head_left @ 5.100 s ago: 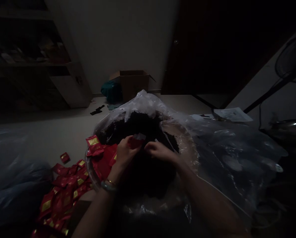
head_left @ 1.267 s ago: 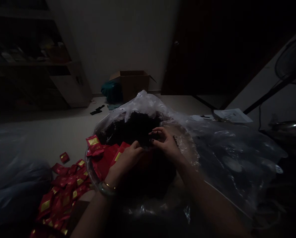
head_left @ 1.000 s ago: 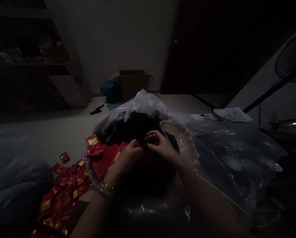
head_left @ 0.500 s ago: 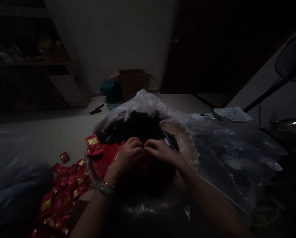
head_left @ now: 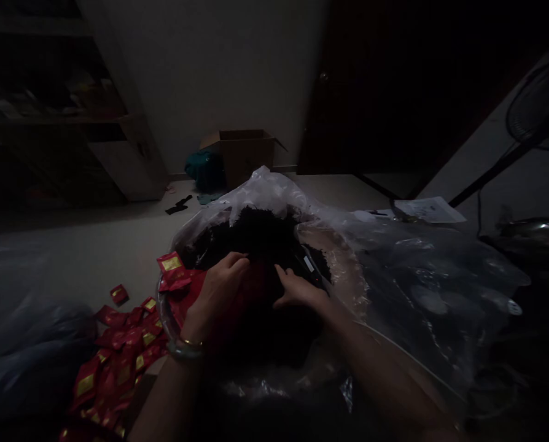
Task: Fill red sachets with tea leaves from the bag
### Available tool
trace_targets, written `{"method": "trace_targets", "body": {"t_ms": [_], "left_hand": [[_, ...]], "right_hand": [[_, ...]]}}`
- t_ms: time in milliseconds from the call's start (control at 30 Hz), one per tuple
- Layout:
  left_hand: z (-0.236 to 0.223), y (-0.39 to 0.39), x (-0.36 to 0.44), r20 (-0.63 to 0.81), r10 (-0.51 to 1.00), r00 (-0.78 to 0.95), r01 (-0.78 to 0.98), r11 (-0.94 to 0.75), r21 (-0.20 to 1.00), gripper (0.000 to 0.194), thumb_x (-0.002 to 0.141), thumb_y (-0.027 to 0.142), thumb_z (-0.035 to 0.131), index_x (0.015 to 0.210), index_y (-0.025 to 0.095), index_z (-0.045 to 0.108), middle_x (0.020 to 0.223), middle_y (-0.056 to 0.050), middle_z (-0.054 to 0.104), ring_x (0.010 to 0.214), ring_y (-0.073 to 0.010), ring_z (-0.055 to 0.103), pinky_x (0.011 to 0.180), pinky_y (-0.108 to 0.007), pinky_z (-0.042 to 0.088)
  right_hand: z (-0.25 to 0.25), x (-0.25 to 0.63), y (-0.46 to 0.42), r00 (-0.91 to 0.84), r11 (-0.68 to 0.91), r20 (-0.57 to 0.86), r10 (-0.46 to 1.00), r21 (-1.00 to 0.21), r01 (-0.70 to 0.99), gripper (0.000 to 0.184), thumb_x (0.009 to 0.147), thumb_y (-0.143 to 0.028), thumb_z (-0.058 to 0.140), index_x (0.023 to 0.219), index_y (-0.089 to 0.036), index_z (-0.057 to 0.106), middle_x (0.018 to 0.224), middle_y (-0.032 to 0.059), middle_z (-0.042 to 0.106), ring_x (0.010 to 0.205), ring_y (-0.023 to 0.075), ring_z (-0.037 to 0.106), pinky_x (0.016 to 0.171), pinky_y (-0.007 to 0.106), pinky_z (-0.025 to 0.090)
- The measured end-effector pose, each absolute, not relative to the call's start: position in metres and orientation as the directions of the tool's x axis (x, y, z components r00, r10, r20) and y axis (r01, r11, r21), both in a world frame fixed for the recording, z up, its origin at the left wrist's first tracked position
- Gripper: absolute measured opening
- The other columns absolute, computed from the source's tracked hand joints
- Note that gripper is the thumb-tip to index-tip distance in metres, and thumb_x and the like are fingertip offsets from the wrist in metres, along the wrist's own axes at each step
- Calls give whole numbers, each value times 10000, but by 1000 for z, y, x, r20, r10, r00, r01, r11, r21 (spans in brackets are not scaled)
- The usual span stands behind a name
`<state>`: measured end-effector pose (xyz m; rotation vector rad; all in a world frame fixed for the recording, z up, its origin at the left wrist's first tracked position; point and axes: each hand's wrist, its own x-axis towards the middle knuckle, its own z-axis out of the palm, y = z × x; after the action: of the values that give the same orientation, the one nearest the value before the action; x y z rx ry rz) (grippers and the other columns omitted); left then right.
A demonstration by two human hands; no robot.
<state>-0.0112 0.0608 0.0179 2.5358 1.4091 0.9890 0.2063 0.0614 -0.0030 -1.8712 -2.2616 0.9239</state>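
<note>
The hands have just drawn apart, no longer meeting fingertip to fingertip over the heap of dark tea, and a dim red sachet now shows between them. The left hand is half curled, its fingers arched over the near side of the heap and lying against the red sachet; the shadow hides whether it has hold of anything. The right hand stands open, its fingers spread on the leaves with nothing visibly in its grasp, just short of a dark strip with a white tag lying on the heap. The tea sits in a clear plastic bag that rises in folds beyond the heap and spreads wide to its right, inside a round glass basin whose rim curves past the heap on the left. A gold-labelled red sachet rests on that rim, and many more lie scattered left of the heap, with one apart. A bangle circles the left wrist. Well beyond the heap stand a cardboard box and a teal cloth; a shelf unit stands to the far left of it, and a fan and a sheet of paper lie to the far right.
</note>
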Motion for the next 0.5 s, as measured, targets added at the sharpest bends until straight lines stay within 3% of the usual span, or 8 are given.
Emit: {"method": "trace_targets", "body": {"t_ms": [67, 200, 300, 400, 500], "left_hand": [[21, 61, -15, 493, 796, 352, 735, -561, 381, 188, 911, 187, 432, 928, 222, 615, 960, -26, 624, 794, -133, 608, 682, -239, 494], [24, 60, -18, 551, 754, 357, 693, -609, 385, 84, 884, 232, 524, 857, 206, 600, 949, -37, 606, 813, -145, 606, 719, -262, 507], [25, 58, -17, 550, 740, 387, 636, -646, 422, 53, 877, 216, 537, 880, 198, 587, 1019, -58, 610, 883, -159, 611, 769, -293, 522], [24, 57, -16, 529, 721, 447, 606, -679, 414, 96, 877, 159, 510, 904, 200, 592, 1065, -69, 615, 954, -174, 593, 823, -322, 516], [24, 59, -17, 520, 680, 517, 614, -718, 328, 146, 884, 129, 492, 919, 207, 610, 1048, -64, 635, 945, -185, 557, 824, -338, 505]], "right_hand": [[-7, 194, 54, -249, 92, -292, 923, -460, 883, 1079, 549, -290, 843, 1446, -177, 253, 1305, 201, 451, 1079, 332, 593, 877, 402, 453], [-13, 175, 49, -272, 170, -130, 953, -515, 840, 701, 705, -222, 722, 1332, -223, 408, 1206, 115, 495, 993, 242, 614, 816, 333, 455], [-18, 176, 54, -273, 194, -77, 959, -524, 829, 451, 744, -193, 672, 1175, -214, 542, 1086, 81, 557, 921, 211, 615, 760, 293, 448], [-17, 186, 62, -267, 214, -21, 963, -538, 815, 273, 743, -159, 647, 1012, -196, 627, 970, 63, 628, 878, 200, 618, 727, 267, 435], [-13, 199, 70, -247, 196, -6, 969, -589, 784, 177, 725, -123, 626, 886, -189, 659, 874, 38, 679, 821, 185, 632, 702, 254, 432]]}}
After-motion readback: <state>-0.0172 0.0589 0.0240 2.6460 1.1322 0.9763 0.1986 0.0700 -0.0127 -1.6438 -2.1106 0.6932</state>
